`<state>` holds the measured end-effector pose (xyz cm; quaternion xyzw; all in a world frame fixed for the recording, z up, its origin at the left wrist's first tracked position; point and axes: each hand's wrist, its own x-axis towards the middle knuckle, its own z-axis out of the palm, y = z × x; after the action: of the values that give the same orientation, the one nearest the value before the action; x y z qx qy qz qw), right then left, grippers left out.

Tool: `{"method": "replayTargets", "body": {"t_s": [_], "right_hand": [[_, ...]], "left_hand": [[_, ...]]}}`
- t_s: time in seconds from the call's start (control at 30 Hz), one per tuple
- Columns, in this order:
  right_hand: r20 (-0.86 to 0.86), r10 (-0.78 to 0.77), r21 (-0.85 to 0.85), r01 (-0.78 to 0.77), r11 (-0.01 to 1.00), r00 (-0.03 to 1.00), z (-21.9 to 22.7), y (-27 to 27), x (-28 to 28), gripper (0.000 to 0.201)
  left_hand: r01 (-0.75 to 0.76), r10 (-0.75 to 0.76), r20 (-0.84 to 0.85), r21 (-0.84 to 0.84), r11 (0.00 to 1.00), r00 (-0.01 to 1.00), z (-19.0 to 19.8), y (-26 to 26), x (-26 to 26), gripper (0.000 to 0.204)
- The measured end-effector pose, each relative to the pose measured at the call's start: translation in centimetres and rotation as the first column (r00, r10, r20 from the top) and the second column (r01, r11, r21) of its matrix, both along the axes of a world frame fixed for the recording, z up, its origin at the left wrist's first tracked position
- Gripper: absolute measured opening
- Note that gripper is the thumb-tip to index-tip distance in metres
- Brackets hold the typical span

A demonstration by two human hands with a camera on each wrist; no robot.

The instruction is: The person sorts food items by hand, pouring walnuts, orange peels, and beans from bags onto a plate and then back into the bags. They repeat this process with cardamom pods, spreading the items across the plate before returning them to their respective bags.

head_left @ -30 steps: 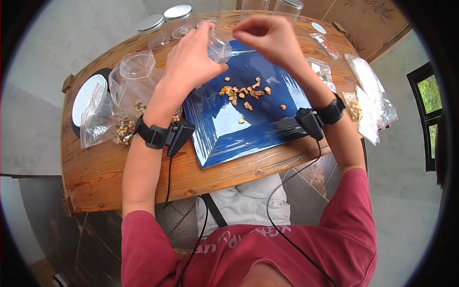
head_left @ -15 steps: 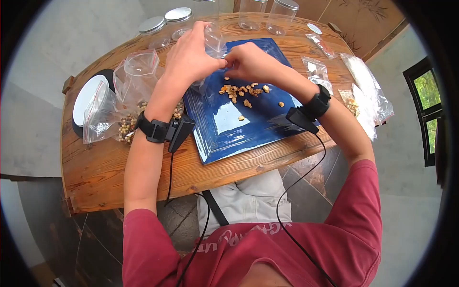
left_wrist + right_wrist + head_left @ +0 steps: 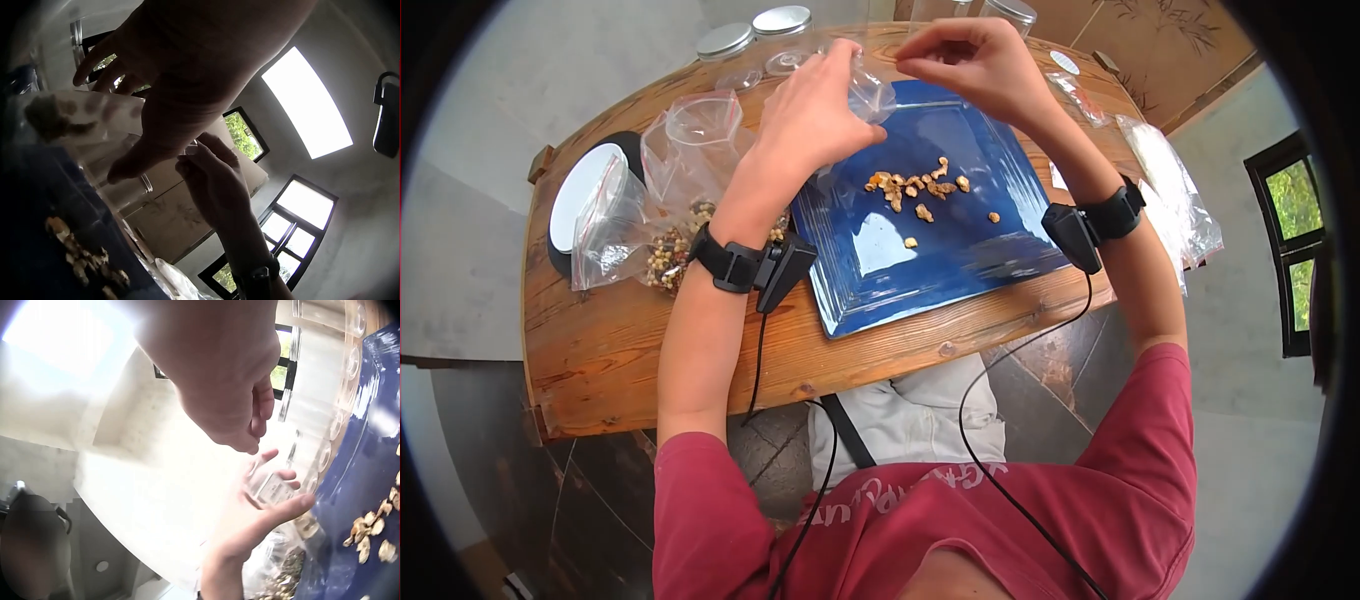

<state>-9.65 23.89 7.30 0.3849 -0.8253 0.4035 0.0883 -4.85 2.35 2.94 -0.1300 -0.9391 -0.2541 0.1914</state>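
Observation:
My left hand [image 3: 810, 110] is over the far left part of a blue square plate [image 3: 970, 255]. It grips a clear plastic bag [image 3: 872, 92] between thumb and fingers; brownish dried pieces show through the bag [image 3: 69, 119] in the left wrist view. Up and to the right of it, my right hand [image 3: 990, 70] is raised over the plate's far edge, thumb tip meeting curled fingers. A small pale glint shows at those fingertips in the left wrist view; I cannot tell whether they pinch something. Small dried yellow-brown pieces [image 3: 924, 212] lie scattered on the plate.
Clear jars with silver lids [image 3: 783, 20] line the table's far edge. On the left are bags holding mixed beans or seeds [image 3: 668, 258] and a white disc [image 3: 585, 205]. More plastic bags [image 3: 1175, 185] and a small red packet [image 3: 1078, 98] lie on the right.
My right hand came down and in to the left hand and bag half a second ago, then rose away up and right. My left hand keeps its grip on the bag nearly in place.

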Motion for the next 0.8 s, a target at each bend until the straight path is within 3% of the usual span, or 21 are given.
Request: {"method": "replayTargets", "body": {"t_s": [0.13,0.23,0.27,0.37,0.43,0.6,0.7,0.8], "right_hand": [[-0.109,0.057,0.165,-0.039,0.986,0.992,1.0,-0.8,1.7,0.017],[-0.175,-0.069,0.006,0.072,0.997,0.982,0.0,0.7,0.6,0.016],[-0.106,-0.166,0.014,0.168,0.986,0.98,-0.9,1.2,0.3,0.019],[-0.005,-0.13,0.454,0.118,0.883,0.991,-2.9,2.9,0.3,0.026],[0.027,-0.154,0.524,0.117,0.844,0.988,-4.6,3.5,0.8,0.029],[0.144,-0.285,0.469,0.188,0.863,0.948,-7.1,3.4,1.6,0.025],[0.143,-0.255,0.507,0.151,0.849,0.956,-6.5,3.0,2.0,0.02],[0.081,-0.265,0.405,0.211,0.889,0.961,-5.2,2.9,1.8,0.016]], "left_hand": [[0.05,-0.05,0.02,0.014,0.999,0.999,0.0,0.8,0.1,0.083],[0.054,-0.054,0.034,0.011,0.998,0.998,0.3,0.6,0.4,0.087],[0.054,-0.054,0.038,0.007,0.999,0.998,0.4,0.6,0.5,0.088],[0.051,-0.051,0.033,-0.012,0.999,0.998,0.3,0.4,0.3,0.088],[0.05,-0.049,0.035,-0.02,0.999,0.998,0.1,0.6,0.2,0.088],[0.029,-0.028,0.038,-0.032,0.999,0.999,0.3,0.8,0.6,0.088],[0.033,-0.032,0.022,-0.026,0.999,0.999,0.1,0.8,0.5,0.087],[0.053,-0.052,0.033,-0.02,0.998,0.998,0.1,0.9,0.5,0.086]]}}
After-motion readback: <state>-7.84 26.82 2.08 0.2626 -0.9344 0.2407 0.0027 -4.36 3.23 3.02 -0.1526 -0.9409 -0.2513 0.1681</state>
